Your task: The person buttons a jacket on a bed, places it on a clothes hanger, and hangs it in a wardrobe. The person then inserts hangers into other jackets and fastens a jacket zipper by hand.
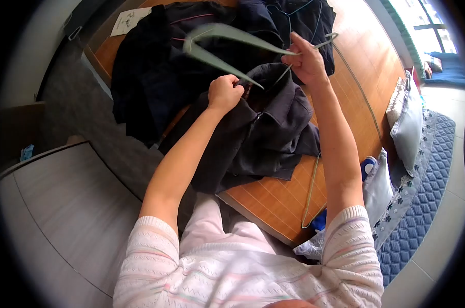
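Note:
A dark jacket (266,131) lies on the wooden surface in front of me, its collar raised toward my hands. My left hand (225,94) is closed on the jacket by its collar. Above the collar, my right hand (307,59) pinches a pale green hanger (232,38) near its hook, which points to the upper right. The hanger's wide end reaches left over other dark clothes and is slightly blurred. One tip of it comes down beside the collar, close to my left hand.
More dark clothes (145,72) cover the far side of the wooden surface (361,77). Another hanger (310,197) lies near the front edge. A white card (130,21) is at the upper left. Cushions (409,123) and a blue quilted mat (422,200) are at the right.

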Demonstrator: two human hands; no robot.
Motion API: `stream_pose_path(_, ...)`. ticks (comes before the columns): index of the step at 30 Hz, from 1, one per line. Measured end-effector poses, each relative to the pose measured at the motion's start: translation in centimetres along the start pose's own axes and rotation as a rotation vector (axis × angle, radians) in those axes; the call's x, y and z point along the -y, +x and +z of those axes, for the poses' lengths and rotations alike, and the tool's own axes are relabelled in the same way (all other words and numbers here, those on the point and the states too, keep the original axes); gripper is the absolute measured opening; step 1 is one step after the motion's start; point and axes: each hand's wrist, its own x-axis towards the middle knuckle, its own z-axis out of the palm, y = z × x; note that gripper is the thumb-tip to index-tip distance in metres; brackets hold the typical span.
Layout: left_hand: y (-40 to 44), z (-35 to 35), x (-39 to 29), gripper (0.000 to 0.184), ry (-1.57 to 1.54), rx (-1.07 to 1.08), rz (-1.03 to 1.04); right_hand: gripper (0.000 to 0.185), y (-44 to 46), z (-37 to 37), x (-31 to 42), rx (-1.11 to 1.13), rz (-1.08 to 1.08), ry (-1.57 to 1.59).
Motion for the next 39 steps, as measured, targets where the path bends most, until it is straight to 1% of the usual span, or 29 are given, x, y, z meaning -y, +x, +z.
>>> stream_pose_path(1,-0.3,-0.6,0.3,0.019,-0.068,-0.002,0.009,0.026,0.3,-0.1,-0.9,0.059,-0.001,-0.064)
stream_pose_path(2,-0.8,-1.3,0.4,0.019,-0.137,-0.003,0.016,0.027,0.6,-0.5,-1.7,0.065,0.012,-0.202)
stream_pose_path(4,-1.4,-3.1,1.2,0.013,-0.403,0.074,-0.068,0.028,0.6,-1.1,-2.3,0.079,0.033,-0.477)
stream_pose_path(5,-1.8,-3.8,1.5,0.012,-0.53,0.099,-0.097,0.031,0.2,-1.2,-2.1,0.114,0.02,-0.536)
stream_pose_path(6,-2.4,-4.6,1.5,0.01,-0.656,0.122,-0.125,0.031,0.1,-1.0,-2.0,0.083,0.001,-0.556)
stream_pose_path(8,-3.2,-5.6,1.2,0.01,-0.735,0.111,-0.167,0.032,0.0,-0.6,-1.8,0.015,-0.035,-0.593)
stream_pose_path(10,-3.5,-6.1,0.6,0.01,-0.838,0.12,-0.181,0.032,0.2,0.5,-1.0,0.043,-0.076,-0.481)
stream_pose_path(12,-3.5,-6.3,0.1,0.011,-0.847,0.13,-0.186,0.029,0.2,2.5,-0.5,0.062,-0.097,-0.322)
stream_pose_path(13,-3.5,-6.4,-0.3,0.01,-0.844,0.121,-0.189,0.031,-0.5,3.8,-0.4,0.013,-0.121,-0.3)
stream_pose_path(16,-3.5,-6.4,0.0,0.01,-0.902,0.047,-0.235,0.034,0.7,0.8,-2.1,-0.091,-0.082,-0.571)
stream_pose_path(17,-3.5,-6.5,0.3,0.01,-0.934,0.012,-0.26,0.036,0.3,0.1,-2.3,-0.101,-0.028,-0.652)
stream_pose_path(20,-3.1,-6.7,1.4,0.01,-0.966,-0.088,-0.248,0.037,-2.4,-1.0,-3.2,-0.178,-0.013,-0.754)
stream_pose_path(21,-2.7,-6.9,2.1,0.01,-1.023,-0.057,-0.266,0.037,-1.9,-2.9,-4.4,-0.199,0.014,-0.702)
stream_pose_path(24,-2.1,-7.4,1.4,0.01,-1.0,-0.048,-0.285,0.039,-4.3,-2.8,-3.9,-0.175,0.016,-0.795)
stream_pose_path(28,-0.9,-7.8,1.6,0.011,-0.944,0.021,-0.29,0.038,-5.8,-4.9,-5.7,-0.157,-0.025,-0.893)
stream_pose_path(29,-0.8,-7.9,1.2,0.012,-0.938,0.034,-0.322,0.037,-6.1,-5.0,-5.8,-0.141,-0.025,-0.821)
stream_pose_path(32,0.0,-7.7,2.3,0.01,-1.023,0.119,-0.331,0.042,-6.2,-5.1,-5.3,-0.176,0.093,-0.814)
stream_pose_path(33,0.2,-7.6,2.3,0.01,-0.996,0.125,-0.337,0.042,-6.4,-5.2,-5.0,-0.144,0.087,-0.74)
stream_pose_path(35,0.5,-7.5,2.0,0.009,-0.945,0.145,-0.357,0.045,-6.8,-3.7,-3.6,-0.168,0.034,-0.821)
stream_pose_path(36,0.4,-7.5,2.1,0.01,-0.921,0.149,-0.307,0.047,-7.1,-2.8,-2.9,-0.181,0.01,-0.863)
stream_pose_path(37,0.3,-7.6,2.1,0.011,-0.897,0.161,-0.299,0.047,-6.9,-2.2,-2.5,-0.219,-0.05,-0.922)
stream_pose_path(38,0.2,-7.8,2.2,0.012,-0.873,0.172,-0.29,0.043,-7.0,-1.5,-2.1,-0.226,-0.081,-0.898)
stream_pose_path(39,0.0,-7.8,2.7,0.012,-0.916,0.181,-0.254,0.039,-7.1,-0.8,-1.7,-0.23,-0.113,-0.874)
